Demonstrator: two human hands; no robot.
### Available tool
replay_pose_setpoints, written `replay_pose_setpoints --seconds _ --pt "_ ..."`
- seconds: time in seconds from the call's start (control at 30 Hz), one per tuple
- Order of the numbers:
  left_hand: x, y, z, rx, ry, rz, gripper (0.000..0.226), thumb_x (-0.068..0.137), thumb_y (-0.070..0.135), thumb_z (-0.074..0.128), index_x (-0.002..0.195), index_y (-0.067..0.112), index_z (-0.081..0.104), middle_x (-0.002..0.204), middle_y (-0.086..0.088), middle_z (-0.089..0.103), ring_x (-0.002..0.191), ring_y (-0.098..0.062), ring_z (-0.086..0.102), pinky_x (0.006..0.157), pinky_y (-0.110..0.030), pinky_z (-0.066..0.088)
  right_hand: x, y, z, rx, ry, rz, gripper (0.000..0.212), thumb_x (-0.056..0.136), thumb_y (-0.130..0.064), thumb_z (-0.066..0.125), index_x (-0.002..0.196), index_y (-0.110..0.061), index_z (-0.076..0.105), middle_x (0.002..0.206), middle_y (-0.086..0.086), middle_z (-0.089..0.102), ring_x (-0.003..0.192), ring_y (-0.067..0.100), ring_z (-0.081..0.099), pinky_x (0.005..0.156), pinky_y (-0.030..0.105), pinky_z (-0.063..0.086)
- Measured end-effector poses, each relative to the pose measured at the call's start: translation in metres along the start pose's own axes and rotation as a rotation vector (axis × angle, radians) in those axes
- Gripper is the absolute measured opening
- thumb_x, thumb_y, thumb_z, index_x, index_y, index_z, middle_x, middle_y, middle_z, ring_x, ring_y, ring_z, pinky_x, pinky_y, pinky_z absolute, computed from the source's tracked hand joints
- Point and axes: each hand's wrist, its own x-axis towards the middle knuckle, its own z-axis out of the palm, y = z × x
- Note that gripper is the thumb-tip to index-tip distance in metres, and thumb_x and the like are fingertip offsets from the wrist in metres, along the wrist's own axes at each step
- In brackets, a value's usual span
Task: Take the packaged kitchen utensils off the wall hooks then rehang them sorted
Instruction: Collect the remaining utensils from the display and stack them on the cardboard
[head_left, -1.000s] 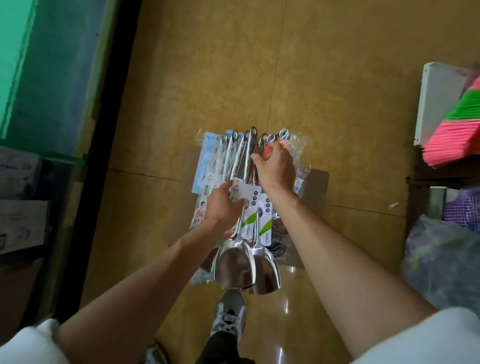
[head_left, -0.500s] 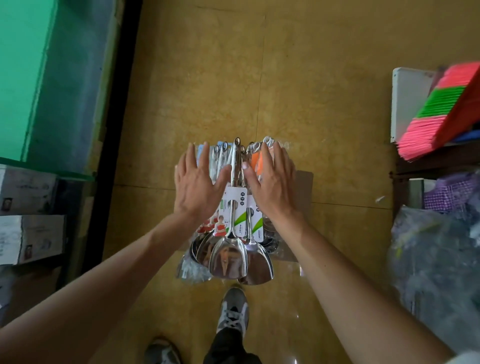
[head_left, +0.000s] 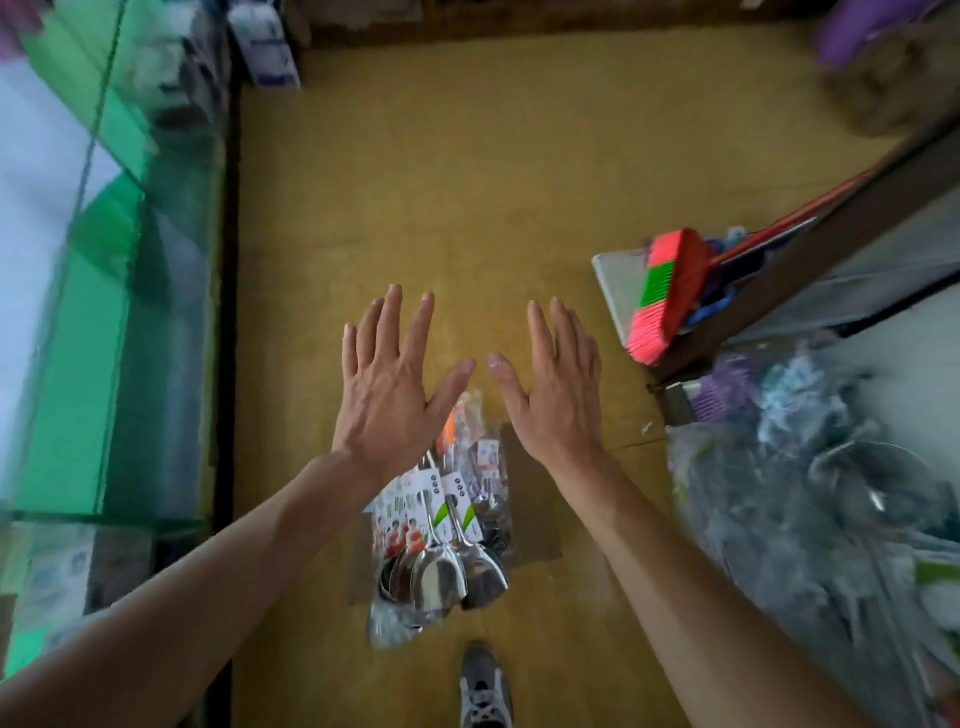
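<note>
A pile of packaged steel scoops and utensils (head_left: 441, 551) lies on a piece of cardboard (head_left: 530, 525) on the yellow floor, shiny bowls toward me, card labels and an orange handle further up. My left hand (head_left: 389, 384) hovers above the pile's upper left with fingers spread flat, holding nothing. My right hand (head_left: 553, 384) is held the same way above the pile's upper right, also empty. The handle ends of the utensils are hidden behind my hands and wrists.
A glass counter with green panels (head_left: 114, 322) runs along the left. A pink and green broom (head_left: 665, 296) leans at the right by a dark shelf edge. Plastic-bagged metal ware (head_left: 831, 493) fills the lower right. My grey shoe (head_left: 485, 691) stands below the pile.
Both hands have let go of the utensils, spread flat and lifted off the pile. The view has tilted up, so the pile now sits lower in the frame.
</note>
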Motion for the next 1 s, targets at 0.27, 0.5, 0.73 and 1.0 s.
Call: replay_pose_setpoints --seconds 0.27,0.5,0.73,1.0 --pt "-0.013 0.134 -0.109 0.075 0.034 0.334 0.077 0.096 0.068 0.025 0.156 0.020 0.019 0.163 -0.012 0.014 0.150 -0.031 0.013 0.121 -0.054 0.012 -0.055 -0.003 -0.180 -0.025 0.272 0.110 0.078 0.099 -0.068 0.023 0.156 -0.015 0.027 0.162 0.012 0.028 0.150 0.028 0.021 0.121 0.049 0.020" --pt "-0.043 0.276 -0.120 0.001 0.025 0.578 0.080 0.094 0.071 0.021 0.154 0.018 0.028 0.160 -0.013 0.023 0.147 -0.033 0.021 0.119 -0.056 0.016 -0.128 0.047 -0.306 -0.102 0.461 0.268 0.077 0.099 -0.066 0.029 0.153 -0.012 0.034 0.158 0.012 0.035 0.148 0.029 0.026 0.119 0.050 0.024" --pt "-0.123 0.418 -0.079 -0.089 -0.021 0.787 0.076 0.095 0.067 0.026 0.153 0.018 0.029 0.159 -0.013 0.025 0.147 -0.033 0.021 0.120 -0.052 0.013 -0.247 0.135 -0.394 -0.203 0.545 0.453 0.077 0.099 -0.065 0.025 0.155 -0.014 0.031 0.161 0.012 0.029 0.150 0.029 0.020 0.122 0.049 0.019" --pt "-0.248 0.546 -0.029 -0.139 -0.143 0.989 0.076 0.096 0.067 0.027 0.156 0.021 0.021 0.162 -0.011 0.017 0.149 -0.030 0.014 0.121 -0.050 0.008 -0.426 0.217 -0.461 -0.262 0.579 0.682 0.076 0.100 -0.066 0.026 0.156 -0.016 0.027 0.163 0.009 0.025 0.152 0.026 0.016 0.123 0.047 0.015"
